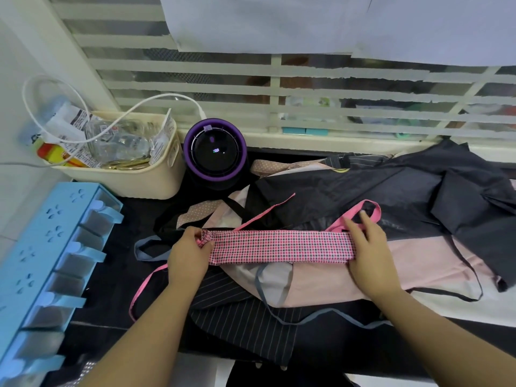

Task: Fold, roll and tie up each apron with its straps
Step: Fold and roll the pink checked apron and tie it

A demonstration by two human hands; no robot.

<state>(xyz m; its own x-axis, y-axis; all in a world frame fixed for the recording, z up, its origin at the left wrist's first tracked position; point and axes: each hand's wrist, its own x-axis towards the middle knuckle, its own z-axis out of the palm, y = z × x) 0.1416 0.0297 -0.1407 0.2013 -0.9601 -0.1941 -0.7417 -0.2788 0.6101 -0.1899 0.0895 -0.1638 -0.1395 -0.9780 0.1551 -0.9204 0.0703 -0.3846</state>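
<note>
A pink checked apron (279, 246), folded into a long narrow band, lies across a heap of other aprons. My left hand (190, 252) pinches the band's left end, where the cloth is bunched. My right hand (368, 247) lies flat on the right end, fingers spread over a pink strap loop (371, 208). Another pink strap (145, 286) trails down to the left. Under the band lie a pale pink apron (363, 277), a dark pinstriped apron (245, 325) and a dark grey apron (418, 191).
A cream basket (145, 182) full of packets stands at the back left, beside a round purple and black device (215, 155). A blue plastic rack (47, 261) runs along the left edge. A barred window (279, 88) closes the back.
</note>
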